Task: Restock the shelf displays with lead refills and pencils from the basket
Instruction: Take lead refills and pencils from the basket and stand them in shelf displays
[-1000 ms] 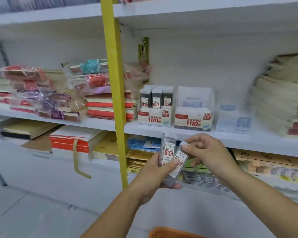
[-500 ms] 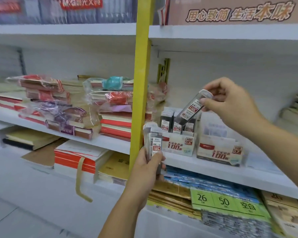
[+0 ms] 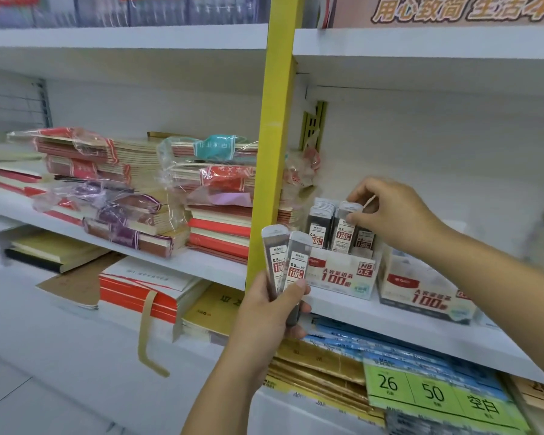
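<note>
Being slotted into the 0.5 display box (image 3: 343, 274), one lead refill case (image 3: 344, 233) is pinched by the right hand (image 3: 393, 215), two spares (image 3: 285, 262) gripped ready in the left hand (image 3: 270, 309).

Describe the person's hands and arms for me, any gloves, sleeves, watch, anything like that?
Nothing worn shows. The left hand and right hand are bare: no gloves, rings or bands. The left forearm and right forearm are uncovered to the frame edge, with no sleeve, watch or bracelet in view. The visible nails look short and unpainted.
</note>
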Demonstrator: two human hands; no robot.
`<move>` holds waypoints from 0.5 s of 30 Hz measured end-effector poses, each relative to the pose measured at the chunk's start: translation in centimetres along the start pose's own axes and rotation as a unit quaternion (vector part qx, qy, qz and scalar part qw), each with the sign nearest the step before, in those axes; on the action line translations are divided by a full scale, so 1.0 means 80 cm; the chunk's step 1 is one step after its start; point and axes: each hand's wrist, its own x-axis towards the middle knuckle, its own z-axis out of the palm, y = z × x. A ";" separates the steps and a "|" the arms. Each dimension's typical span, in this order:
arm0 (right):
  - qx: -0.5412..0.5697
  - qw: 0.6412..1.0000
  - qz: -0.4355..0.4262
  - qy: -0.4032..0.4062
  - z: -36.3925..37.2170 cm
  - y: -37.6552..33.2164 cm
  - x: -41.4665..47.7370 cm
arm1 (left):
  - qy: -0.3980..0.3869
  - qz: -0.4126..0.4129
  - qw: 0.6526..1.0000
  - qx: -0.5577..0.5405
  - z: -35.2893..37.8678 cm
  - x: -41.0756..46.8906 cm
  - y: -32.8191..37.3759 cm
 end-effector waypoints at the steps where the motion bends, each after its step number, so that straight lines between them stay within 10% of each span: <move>1: -0.030 0.999 -0.012 -0.005 0.003 0.002 -0.002 | -0.003 0.002 1.000 0.009 0.001 0.000 0.000; 7: -0.060 0.997 -0.041 0.020 0.003 -0.005 -0.032 | -0.031 0.002 0.999 0.033 0.011 -0.005 0.004; 15: 0.330 0.933 0.092 -0.110 0.007 -0.034 -0.100 | -0.087 0.007 0.995 0.049 0.033 -0.013 0.006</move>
